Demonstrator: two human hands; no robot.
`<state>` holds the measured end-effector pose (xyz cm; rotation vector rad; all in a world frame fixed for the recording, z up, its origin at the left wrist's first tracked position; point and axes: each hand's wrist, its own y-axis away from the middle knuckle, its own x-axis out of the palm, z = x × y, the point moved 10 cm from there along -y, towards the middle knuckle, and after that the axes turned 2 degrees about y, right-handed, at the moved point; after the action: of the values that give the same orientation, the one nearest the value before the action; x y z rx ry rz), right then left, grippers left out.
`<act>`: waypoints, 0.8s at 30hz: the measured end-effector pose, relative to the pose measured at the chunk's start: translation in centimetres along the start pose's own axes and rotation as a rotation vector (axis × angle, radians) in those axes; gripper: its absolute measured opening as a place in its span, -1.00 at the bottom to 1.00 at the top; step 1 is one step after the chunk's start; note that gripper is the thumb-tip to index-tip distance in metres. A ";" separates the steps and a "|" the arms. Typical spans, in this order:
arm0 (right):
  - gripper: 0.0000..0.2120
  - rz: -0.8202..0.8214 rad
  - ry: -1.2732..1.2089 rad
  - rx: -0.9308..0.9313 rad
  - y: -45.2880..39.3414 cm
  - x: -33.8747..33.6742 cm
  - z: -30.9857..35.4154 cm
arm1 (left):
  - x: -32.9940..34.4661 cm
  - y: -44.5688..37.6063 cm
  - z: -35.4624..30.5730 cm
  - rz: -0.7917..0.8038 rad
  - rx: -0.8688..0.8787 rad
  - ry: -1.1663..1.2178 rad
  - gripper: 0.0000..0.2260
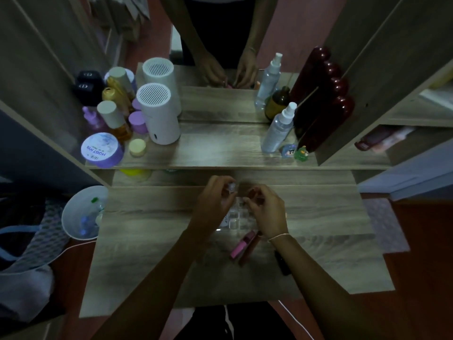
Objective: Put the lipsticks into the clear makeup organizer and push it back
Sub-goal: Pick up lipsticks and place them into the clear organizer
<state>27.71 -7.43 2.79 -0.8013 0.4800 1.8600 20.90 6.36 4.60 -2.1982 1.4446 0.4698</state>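
A single head-worn camera looks steeply down and forward from above the near edge of the desk. The wide lens bends the side panels outward at the left and right. The person's forearms enter from the bottom, and the hands sit close below the lens at the centre. Farther off, a raised shelf crosses the view, and beyond it a mirror faces the camera, showing the same hands again from the far side.
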 end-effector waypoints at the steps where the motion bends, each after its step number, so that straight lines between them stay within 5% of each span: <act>1: -0.82 0.006 0.006 -0.007 0.0 0.3 -0.1 | 0.4 0.2 0.1 0.024 0.008 -0.013 -0.77; 12: -0.78 0.111 0.165 -0.012 -0.2 3.3 -1.9 | 3.0 1.0 0.2 0.196 0.045 -0.141 -0.77; 24: -0.73 0.119 0.194 -0.005 -0.2 3.4 -1.9 | 3.3 0.9 0.9 0.201 -0.011 -0.167 -0.69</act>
<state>27.53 -6.38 -1.03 -0.9809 0.6579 1.9014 21.33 4.09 1.99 -1.9788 1.5797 0.7135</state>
